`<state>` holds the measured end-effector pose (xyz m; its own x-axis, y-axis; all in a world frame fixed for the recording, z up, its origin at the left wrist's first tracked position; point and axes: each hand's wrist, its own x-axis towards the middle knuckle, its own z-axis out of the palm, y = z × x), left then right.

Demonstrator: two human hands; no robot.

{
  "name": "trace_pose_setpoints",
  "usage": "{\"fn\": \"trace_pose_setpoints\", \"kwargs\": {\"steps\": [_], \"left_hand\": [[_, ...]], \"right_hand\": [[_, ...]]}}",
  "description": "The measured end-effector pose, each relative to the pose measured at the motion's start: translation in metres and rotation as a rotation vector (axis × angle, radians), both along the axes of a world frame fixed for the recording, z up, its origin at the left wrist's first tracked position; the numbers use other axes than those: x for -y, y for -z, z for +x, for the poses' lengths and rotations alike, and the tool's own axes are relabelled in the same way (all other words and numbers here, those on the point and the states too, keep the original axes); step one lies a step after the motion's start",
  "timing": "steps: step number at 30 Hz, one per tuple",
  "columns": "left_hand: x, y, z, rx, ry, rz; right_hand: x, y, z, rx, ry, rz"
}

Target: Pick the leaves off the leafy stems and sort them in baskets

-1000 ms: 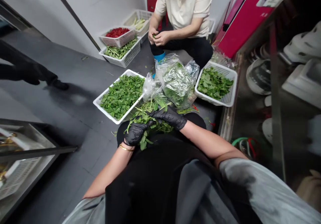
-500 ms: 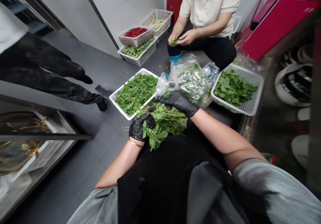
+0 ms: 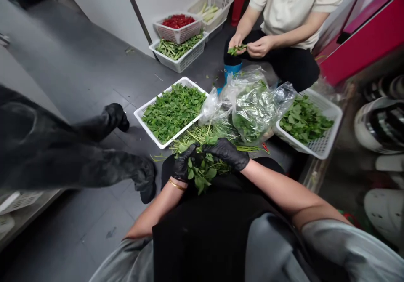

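Both of my hands wear black gloves and meet close to my lap. My left hand (image 3: 185, 163) is closed round a bunch of leafy greens (image 3: 202, 174) whose leaves hang down toward my apron. Against the top of that bunch, my right hand (image 3: 229, 153) has its fingers pinched on the greens; the fingertips are partly hidden by leaves. Just beyond my hands lie loose green stems (image 3: 195, 135). A white basket (image 3: 146, 129) full of picked leaves stands ahead to the left, and a clear plastic bag (image 3: 252, 109) with more greens lies ahead to the right.
Another basket of leaves (image 3: 335, 124) stands at the right. Crates with red chillies (image 3: 178, 21), cut green vegetables (image 3: 179, 48) and pale stalks (image 3: 210, 12) are by the wall. A co-worker (image 3: 290, 17) sits opposite, handling greens. A walking person's legs (image 3: 94, 160) are close at left.
My right hand has come back from over the stems to the bunch in my left hand. The person at left has stepped nearer. The view has shifted slightly.
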<state>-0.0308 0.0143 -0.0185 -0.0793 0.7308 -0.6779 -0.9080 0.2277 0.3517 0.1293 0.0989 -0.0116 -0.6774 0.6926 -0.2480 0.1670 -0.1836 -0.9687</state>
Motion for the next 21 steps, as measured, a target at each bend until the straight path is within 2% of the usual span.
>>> {"fn": "trace_pose_setpoints", "kwargs": {"steps": [3,5,6,7,8,10,11,12,13,15,18,20,21], "left_hand": [[-0.007,0.003,-0.002,0.084,-0.043,0.007],[-0.009,0.008,-0.007,0.092,-0.049,0.028],[-0.009,0.01,-0.01,0.088,-0.025,0.024],[-0.009,0.012,-0.012,0.08,0.014,0.006],[-0.008,0.014,-0.013,0.07,0.064,-0.022],[-0.007,0.014,-0.016,0.035,0.163,-0.071],[-0.007,0.014,-0.018,0.013,0.203,-0.081],[-0.008,0.012,-0.02,-0.004,0.23,-0.07],[-0.009,0.01,-0.022,-0.016,0.247,-0.048],[-0.013,0.005,-0.026,-0.012,0.269,0.004],[-0.022,0.001,-0.028,0.054,0.319,0.033],[-0.03,0.0,-0.026,0.092,0.354,0.017],[-0.034,0.001,-0.025,0.088,0.36,0.01]], "right_hand": [[-0.016,-0.004,-0.013,-0.068,0.283,0.027],[-0.044,-0.005,-0.035,-0.151,0.461,0.097],[-0.063,-0.005,-0.05,-0.181,0.5,0.132],[-0.084,-0.004,-0.068,-0.187,0.481,0.153],[-0.106,-0.003,-0.087,-0.171,0.405,0.156],[-0.147,0.002,-0.123,0.013,0.095,0.182],[-0.165,0.004,-0.137,0.128,0.024,0.241],[-0.179,0.005,-0.145,0.215,-0.012,0.301],[-0.188,0.007,-0.147,0.246,0.008,0.351],[-0.191,0.007,-0.131,0.164,0.094,0.385],[-0.157,0.0,-0.076,0.018,0.14,0.334],[-0.117,-0.008,-0.042,0.042,0.064,0.252],[-0.097,-0.011,-0.03,0.037,-0.048,0.165]]}}
